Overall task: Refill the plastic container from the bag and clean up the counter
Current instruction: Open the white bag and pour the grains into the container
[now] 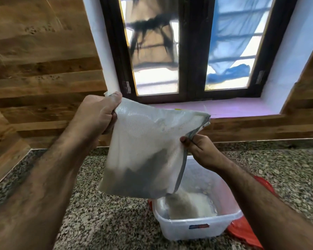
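A white woven bag (145, 141) hangs tilted over a clear plastic container (197, 226) on the granite counter. My left hand (98, 114) grips the bag's upper left corner. My right hand (202, 150) pinches the bag's right edge near its open mouth. A stream of pale grain (181, 204) falls from the bag's lower right corner into the container, where a small heap lies on the bottom. Dark contents show through the bag's lower part.
A red lid (242, 230) lies under and behind the container on the right. The speckled granite counter (101, 213) meets wood-panelled walls on the left and at the back. A dark-framed window (190, 51) with a pink sill stands behind.
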### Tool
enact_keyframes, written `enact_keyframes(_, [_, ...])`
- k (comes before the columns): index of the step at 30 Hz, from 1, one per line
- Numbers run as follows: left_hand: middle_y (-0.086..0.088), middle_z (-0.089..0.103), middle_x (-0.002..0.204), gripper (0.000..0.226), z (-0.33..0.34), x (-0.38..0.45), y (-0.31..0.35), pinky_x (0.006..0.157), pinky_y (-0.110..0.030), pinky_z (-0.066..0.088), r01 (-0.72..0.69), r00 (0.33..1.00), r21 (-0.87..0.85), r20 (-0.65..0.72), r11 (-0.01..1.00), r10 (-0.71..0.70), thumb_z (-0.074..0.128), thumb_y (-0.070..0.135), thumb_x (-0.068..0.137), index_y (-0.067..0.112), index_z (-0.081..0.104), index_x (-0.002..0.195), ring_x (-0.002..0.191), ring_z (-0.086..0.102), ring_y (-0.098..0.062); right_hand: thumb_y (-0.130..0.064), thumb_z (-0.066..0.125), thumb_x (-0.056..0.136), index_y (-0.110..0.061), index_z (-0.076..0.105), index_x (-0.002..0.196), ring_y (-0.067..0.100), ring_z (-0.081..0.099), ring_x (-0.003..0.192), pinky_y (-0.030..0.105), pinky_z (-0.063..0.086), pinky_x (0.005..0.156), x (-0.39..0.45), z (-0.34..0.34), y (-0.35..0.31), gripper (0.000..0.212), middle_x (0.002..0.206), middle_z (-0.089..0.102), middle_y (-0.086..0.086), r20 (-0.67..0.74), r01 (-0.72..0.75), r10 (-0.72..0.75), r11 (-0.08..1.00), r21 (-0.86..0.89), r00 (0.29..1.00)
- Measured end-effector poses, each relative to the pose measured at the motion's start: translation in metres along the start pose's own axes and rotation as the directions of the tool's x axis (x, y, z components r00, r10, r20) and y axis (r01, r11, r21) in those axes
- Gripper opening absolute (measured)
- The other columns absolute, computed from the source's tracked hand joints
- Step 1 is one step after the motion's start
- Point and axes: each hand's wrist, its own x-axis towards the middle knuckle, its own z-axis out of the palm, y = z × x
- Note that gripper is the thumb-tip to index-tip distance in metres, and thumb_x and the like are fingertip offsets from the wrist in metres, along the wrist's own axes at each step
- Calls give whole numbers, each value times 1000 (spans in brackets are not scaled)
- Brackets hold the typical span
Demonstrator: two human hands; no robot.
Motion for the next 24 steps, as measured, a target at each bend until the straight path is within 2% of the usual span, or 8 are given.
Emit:
enact_keyframes(3, [4, 38, 43, 71, 19, 0, 6, 49, -25, 24, -5, 1000, 84, 23, 996, 3, 60, 38, 109, 15, 51, 43, 37, 28, -9, -54, 56, 101, -16, 80, 110, 0, 73, 106, 26, 58, 94, -10, -3, 17, 46, 106, 81, -12, 24, -41, 41, 999, 8, 999])
enact_keyframes(6, [14, 43, 39, 63, 34, 1, 11, 48, -28, 28, 8, 999, 176, 43, 984, -16, 59, 37, 111, 16, 55, 51, 30, 36, -3, -69, 54, 99, -19, 80, 119, 6, 72, 116, 38, 56, 105, -20, -8, 35, 60, 117, 80, -10, 48, -68, 71, 996, -54, 996])
enact_keyframes(8, [14, 47, 39, 56, 42, 1, 14, 45, -25, 31, 6, 999, 243, 45, 970, -17, 58, 39, 111, 15, 55, 60, 31, 43, -4, -74, 54, 97, -30, 80, 108, 5, 74, 103, 45, 60, 98, -26, -13, 42, 53, 106, 80, -12, 59, -121, 128, 986, -113, 990])
enact_keyframes(11, [1, 48, 56, 57, 52, 2, 21, 50, -29, 33, -58, 996, 401, 81, 914, 28, 56, 37, 112, 4, 59, 66, 46, 42, -11, -62, 60, 100, -22, 77, 94, 13, 71, 78, 53, 61, 83, -36, -30, 37, 44, 92, 79, 0, 79, -238, 260, 948, -213, 962])
enact_keyframes(14, [-5, 52, 65, 57, 63, 2, 27, 56, -32, 34, -69, 995, 463, 91, 884, 31, 55, 35, 113, 12, 58, 61, 57, 44, -14, -65, 68, 93, -15, 74, 84, 25, 73, 78, 46, 60, 76, -47, -59, 20, 51, 84, 78, 6, 141, -319, 424, 827, -463, 894])
enact_keyframes(16, [-6, 51, 63, 59, 72, 3, 29, 56, -32, 32, -49, 997, 470, 80, 881, 12, 57, 37, 112, 11, 58, 59, 57, 43, -15, -62, 74, 91, -16, 75, 80, 23, 72, 78, 42, 58, 74, -50, -80, 3, 47, 79, 77, 3, 82, -322, 467, 715, -621, 880])
enact_keyframes(20, [-4, 42, 54, 65, 85, 7, 29, 54, -35, 28, -99, 991, 555, 126, 826, 34, 57, 36, 111, 9, 49, 52, 53, 38, -19, -51, 80, 86, -20, 68, 74, 12, 64, 69, 34, 50, 61, -51, -102, -47, 35, 72, 71, -7, -187, -389, 365, 627, -675, 912])
enact_keyframes(24, [-3, 42, 56, 59, 96, 21, 19, 52, -31, 36, -161, 981, 648, 186, 745, 50, 53, 40, 111, 0, 54, 68, 50, 37, -16, -47, 77, 93, -29, 70, 96, 6, 63, 84, 34, 57, 74, -43, -89, -78, 19, 95, 69, -13, -192, -276, 200, 758, -592, 961])
